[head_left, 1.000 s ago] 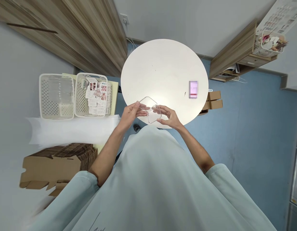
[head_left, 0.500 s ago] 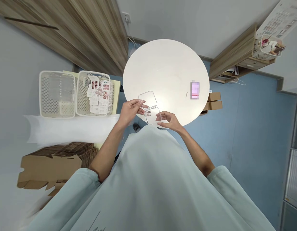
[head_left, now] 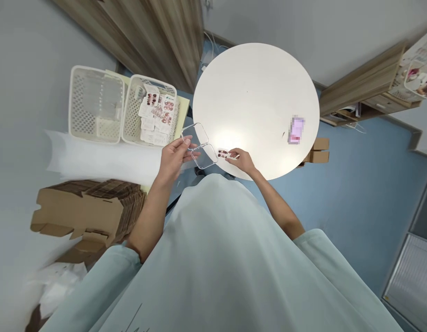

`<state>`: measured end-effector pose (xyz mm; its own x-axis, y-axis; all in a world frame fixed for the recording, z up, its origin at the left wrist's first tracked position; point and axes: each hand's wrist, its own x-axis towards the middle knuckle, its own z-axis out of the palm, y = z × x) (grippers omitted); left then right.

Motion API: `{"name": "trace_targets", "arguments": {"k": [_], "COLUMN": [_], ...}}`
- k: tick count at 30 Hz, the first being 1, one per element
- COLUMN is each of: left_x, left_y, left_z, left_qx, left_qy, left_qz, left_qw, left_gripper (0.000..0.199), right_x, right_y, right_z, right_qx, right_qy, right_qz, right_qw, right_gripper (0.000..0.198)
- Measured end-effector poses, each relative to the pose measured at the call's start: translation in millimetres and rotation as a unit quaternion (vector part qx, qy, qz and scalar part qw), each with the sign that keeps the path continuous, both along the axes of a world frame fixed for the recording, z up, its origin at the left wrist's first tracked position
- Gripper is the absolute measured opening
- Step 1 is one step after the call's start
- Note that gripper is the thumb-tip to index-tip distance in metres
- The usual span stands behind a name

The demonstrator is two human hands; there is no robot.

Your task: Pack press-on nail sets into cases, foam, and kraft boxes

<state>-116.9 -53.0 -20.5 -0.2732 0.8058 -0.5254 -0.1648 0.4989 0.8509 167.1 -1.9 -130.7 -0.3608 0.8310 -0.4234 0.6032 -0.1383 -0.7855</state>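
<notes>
My left hand (head_left: 175, 157) pinches a clear hinged plastic case (head_left: 207, 159) that is spread wide, its two halves one above the other past the table's left edge. Between the fingers of my right hand (head_left: 243, 161) is a small white card of press-on nails (head_left: 223, 153), dark red and pale in colour. The card is just right of the case, above the near left part of the round white table (head_left: 258, 92). Part of the card is hidden by my fingers.
Left of the table stand two white baskets, one (head_left: 135, 110) with several nail cards, the other (head_left: 97, 103) with clear plastic pieces. Flattened cardboard boxes (head_left: 85, 210) lie nearer me. A blurred pink-violet object (head_left: 296, 130) rests on the table's right side.
The nail card has come out of the clear case and is now in my right hand. My left hand has drawn the case to the left. The view has turned slightly.
</notes>
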Motion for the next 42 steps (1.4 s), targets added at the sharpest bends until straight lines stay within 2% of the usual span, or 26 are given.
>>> {"name": "trace_targets", "arguments": {"k": [2,4,8,14,19,23,27,36,39,42], "left_x": [-13.8,-24.5,-36.8,-40.5,-35.6,-26.8,-11.2,45.1,62.3,75.2], "left_y": [-14.3,-28.8,-53.6,-69.1,-62.8,-48.5,-28.5,11.4,18.4,23.1], "left_z": [-1.4,-2.4,-2.8,-0.3,0.1,-4.0,-13.8,-33.5,-34.0,-34.0], "left_qx": [-0.008,-0.018,-0.041,-0.058,-0.04,-0.024,-0.018,-0.006,-0.004,0.003], "left_qy": [0.01,0.021,0.041,0.031,0.018,0.0,-0.002,-0.035,-0.037,-0.049], "left_qz": [0.027,0.048,0.072,0.078,0.051,0.016,-0.019,-0.113,-0.143,-0.165], "left_qw": [1.0,0.998,0.996,0.995,0.998,1.0,1.0,0.993,0.989,0.985], "left_gripper": [0.063,0.063,0.063,0.067,0.067,0.066,0.062,0.047,0.049,0.052], "right_x": [-10.9,-21.3,-35.1,-38.9,-33.1,-20.1,2.3,63.1,69.1,65.0], "right_y": [7.0,11.5,13.2,11.1,7.2,0.5,-6.1,-7.9,-9.2,-13.9], "right_z": [-28.0,-51.1,-78.6,-88.3,-84.0,-66.2,-32.0,41.4,70.2,99.9], "right_qx": [0.009,0.016,0.029,0.048,0.011,0.004,0.019,0.078,0.099,0.114], "right_qy": [-0.103,-0.164,-0.24,-0.264,-0.24,-0.173,-0.065,0.079,0.136,0.166], "right_qz": [0.038,0.081,0.139,0.144,0.098,0.034,-0.057,-0.2,-0.222,-0.189], "right_qw": [0.994,0.983,0.96,0.953,0.966,0.984,0.996,0.973,0.96,0.961], "right_gripper": [0.04,0.047,0.05,0.043,0.034,0.025,0.028,0.053,0.061,0.056]}}
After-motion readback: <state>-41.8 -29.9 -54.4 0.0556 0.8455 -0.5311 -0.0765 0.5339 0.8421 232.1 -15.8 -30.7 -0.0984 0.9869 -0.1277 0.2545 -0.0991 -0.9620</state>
